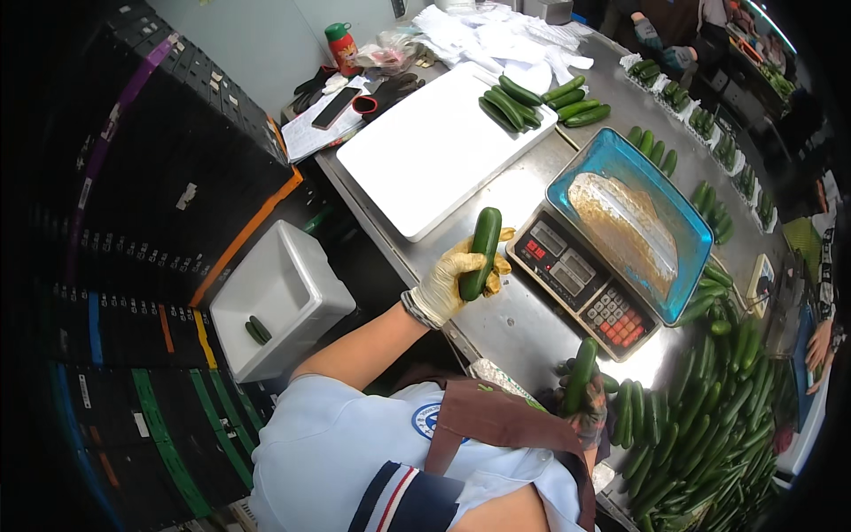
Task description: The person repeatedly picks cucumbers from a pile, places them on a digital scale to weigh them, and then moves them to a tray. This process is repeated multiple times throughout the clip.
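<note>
My left hand (452, 272), in a pale yellowish glove, grips a cucumber (483, 249) upright between the white cutting board (405, 166) and the digital scale (575, 279). In my right hand (588, 405), which wears a dark patterned glove, is another cucumber (582, 376), near the table's front edge. The scale's blue-rimmed pan (625, 213) holds no cucumber. Beside my right hand lies a large pile of cucumbers (705, 419). A few cucumbers (508, 106) rest on the board's far corner, with several more (577, 103) on the metal table next to it.
A white bin (266, 292) with two cucumbers (258, 330) stands at left, by stacked black crates (166, 186). Gloves, a phone (336, 108), a red bottle (342, 50) and white netting (498, 33) lie behind. Grouped cucumbers line the far edge; other people's gloved hands (665, 50) are beyond.
</note>
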`<state>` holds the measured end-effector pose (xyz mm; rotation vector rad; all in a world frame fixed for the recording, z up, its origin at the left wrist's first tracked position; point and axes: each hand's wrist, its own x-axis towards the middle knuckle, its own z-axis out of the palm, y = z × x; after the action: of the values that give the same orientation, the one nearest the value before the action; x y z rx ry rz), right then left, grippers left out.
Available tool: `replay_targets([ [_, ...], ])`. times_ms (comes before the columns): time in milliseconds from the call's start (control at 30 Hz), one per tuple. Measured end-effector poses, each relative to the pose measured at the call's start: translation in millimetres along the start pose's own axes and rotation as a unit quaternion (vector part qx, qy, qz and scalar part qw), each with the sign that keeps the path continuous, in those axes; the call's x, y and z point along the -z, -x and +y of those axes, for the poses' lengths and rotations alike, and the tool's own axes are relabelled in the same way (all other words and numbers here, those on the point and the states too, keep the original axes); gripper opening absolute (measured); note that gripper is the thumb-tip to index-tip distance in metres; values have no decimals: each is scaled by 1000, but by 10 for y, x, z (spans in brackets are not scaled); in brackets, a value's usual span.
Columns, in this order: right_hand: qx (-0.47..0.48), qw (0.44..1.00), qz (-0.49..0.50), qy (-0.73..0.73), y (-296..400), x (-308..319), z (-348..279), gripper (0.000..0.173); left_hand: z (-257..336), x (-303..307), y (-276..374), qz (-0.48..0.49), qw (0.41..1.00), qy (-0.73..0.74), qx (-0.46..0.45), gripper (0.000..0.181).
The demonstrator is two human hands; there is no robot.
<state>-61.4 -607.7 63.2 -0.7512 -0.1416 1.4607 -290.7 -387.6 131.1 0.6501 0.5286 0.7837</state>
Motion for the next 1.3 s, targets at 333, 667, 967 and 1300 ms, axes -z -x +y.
replay_targets([
  [333,4,1000,-5,-24,-24,80,46,60,-62,-3,-54,-39,999,1,-4,76],
  [667,-16,992,86,94,-49,250,52,60,-112,196,-86,52,998,9,-42,47],
  [967,-53,984,29,167,-228,255,71,50,667,2147,384,469,784,92,-396,15],
  [1300,-11,986,48,161,-165,337,159,47,461,1830,469,360,905,17,-227,39],
])
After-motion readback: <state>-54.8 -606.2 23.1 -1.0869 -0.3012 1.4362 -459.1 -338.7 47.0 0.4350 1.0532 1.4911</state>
